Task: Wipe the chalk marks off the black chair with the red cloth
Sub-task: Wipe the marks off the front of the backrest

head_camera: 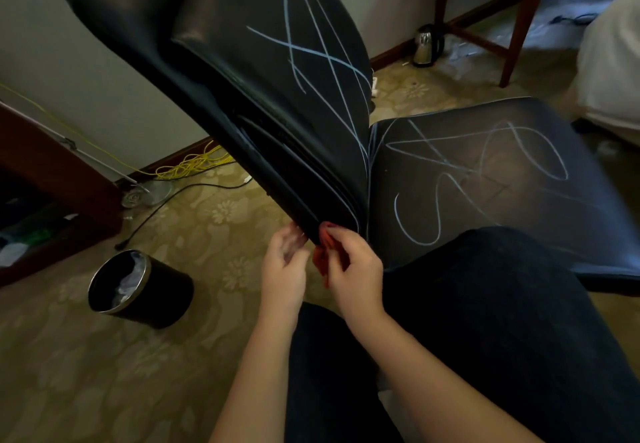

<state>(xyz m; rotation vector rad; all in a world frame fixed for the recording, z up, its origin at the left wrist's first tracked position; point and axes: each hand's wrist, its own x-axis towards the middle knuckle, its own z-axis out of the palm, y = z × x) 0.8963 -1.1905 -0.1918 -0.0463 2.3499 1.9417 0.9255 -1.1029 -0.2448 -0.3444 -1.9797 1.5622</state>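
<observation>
Hands [356, 269] at red cloth [320, 262], bin [166, 297] — crumpled white plastic [128, 280] inside

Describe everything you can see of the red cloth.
The red cloth is soft-looking fabric, bunched up and mostly hidden. The right hand pinches it between thumb and fingers, and a fold hangs down beside that hand. Its top meets the bottom corner of the black chair back, next to the chalk-marked seat. The left hand sits close beside it; whether it touches the cloth is unclear.
</observation>
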